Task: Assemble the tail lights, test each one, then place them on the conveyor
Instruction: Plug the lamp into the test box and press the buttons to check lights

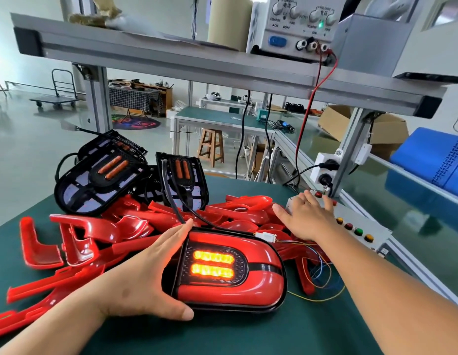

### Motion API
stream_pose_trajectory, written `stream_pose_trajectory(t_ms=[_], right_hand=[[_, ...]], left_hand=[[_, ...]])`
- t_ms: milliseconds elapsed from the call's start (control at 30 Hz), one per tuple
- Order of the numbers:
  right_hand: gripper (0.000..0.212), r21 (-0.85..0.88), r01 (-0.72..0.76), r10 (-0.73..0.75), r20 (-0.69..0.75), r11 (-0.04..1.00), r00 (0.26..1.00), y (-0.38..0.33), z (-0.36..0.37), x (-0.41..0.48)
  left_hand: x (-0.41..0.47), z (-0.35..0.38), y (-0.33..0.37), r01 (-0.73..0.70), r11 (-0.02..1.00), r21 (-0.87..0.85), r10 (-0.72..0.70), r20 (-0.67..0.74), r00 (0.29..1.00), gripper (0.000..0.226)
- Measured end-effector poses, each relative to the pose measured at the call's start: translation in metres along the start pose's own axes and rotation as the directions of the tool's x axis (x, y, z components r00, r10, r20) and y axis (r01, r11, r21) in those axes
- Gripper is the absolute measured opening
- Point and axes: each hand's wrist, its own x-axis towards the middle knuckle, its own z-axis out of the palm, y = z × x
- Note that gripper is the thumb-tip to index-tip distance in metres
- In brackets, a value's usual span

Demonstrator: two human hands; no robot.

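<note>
Left hand (146, 275) grips the left end of the tail light (235, 280) — thumb at its near edge, fingers along the far edge — as it lies on the green counter (248, 334). Two amber bars glow inside its red lens. Right hand (308, 220) rests spread flat on the control box (376, 226), fingertips by a red button (318, 193). Behind lie loose red lenses (94, 234) and black housings (94, 183); the conveyor (397, 201) runs at right.

Red lens covers (135, 226) crowd the mat; conveyor (392, 201) lies open.
</note>
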Motion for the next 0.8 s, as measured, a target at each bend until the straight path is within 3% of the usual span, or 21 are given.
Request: stream_pose_trajectory(t_ms=[100,200,267,367,533,633,700,800], right_hand=[[0.057,0.162,-0.013,0.019,-0.034,0.987,0.999,-0.002,-0.009,-0.012],[0.030,0.248,0.086,-0.049,-0.152,0.965,0.987,-0.004,-0.015,-0.037],[0.026,0.318,0.160,-0.127,-0.125,0.935,0.984,-0.009,-0.016,-0.055],[0.028,0.205,0.200,-0.189,-0.072,0.958,0.979,-0.015,-0.011,-0.068],[0.027,0.153,0.191,-0.184,-0.060,0.969,0.981,-0.022,-0.003,-0.074],[0.021,0.230,0.235,-0.188,-0.208,0.944,0.960,-0.020,-0.007,-0.079],[0.015,0.332,0.309,-0.191,-0.342,0.891,0.920,-0.016,-0.014,-0.083],[0.011,0.413,0.407,-0.221,-0.427,0.815,0.877,-0.015,-0.025,-0.092]], left_hand=[[0.001,0.000,0.000,-0.005,1.000,0.003,0.005,0.013,1.000,0.135],[0.000,0.001,-0.001,0.004,1.000,-0.012,-0.004,0.008,1.000,0.135],[-0.002,0.000,-0.001,0.012,1.000,-0.021,-0.012,-0.003,1.000,0.136],[-0.008,-0.004,0.002,-0.001,1.000,-0.025,0.000,-0.027,1.000,0.135],[-0.012,-0.017,0.021,-0.031,0.999,0.043,0.040,-0.238,0.971,0.102],[0.001,-0.028,0.040,-0.083,0.979,0.188,0.147,-0.362,0.921,0.075],[0.018,-0.034,0.055,-0.109,0.957,0.269,0.207,-0.368,0.906,0.053],[0.048,-0.032,0.079,-0.154,0.930,0.333,0.257,-0.291,0.922,0.046]])
